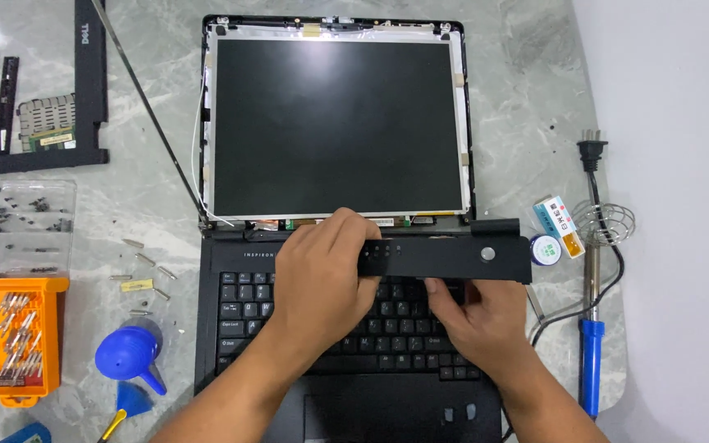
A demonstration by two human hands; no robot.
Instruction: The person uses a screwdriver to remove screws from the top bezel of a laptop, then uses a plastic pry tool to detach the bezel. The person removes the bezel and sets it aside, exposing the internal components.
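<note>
Head view: partly stripped black laptop (334,246) on a grey marbled worktop (527,98), screen bezel removed, bare panel exposed. Left hand (322,275) clamps the left end of a long black hinge cover strip (453,256), held just above the keyboard's (330,328) top row; right hand (478,316) pinches its lower edge from beneath. Right end of the strip overhangs the hinge. Risks, judged: uneven lift could bend the thin strip or snap its clips; any ribbon beneath, hidden here, could tear. Loose screws (143,271) lie left; orange bit tray (10,336), blue blower (133,353), soldering iron (591,328) nearby.
</note>
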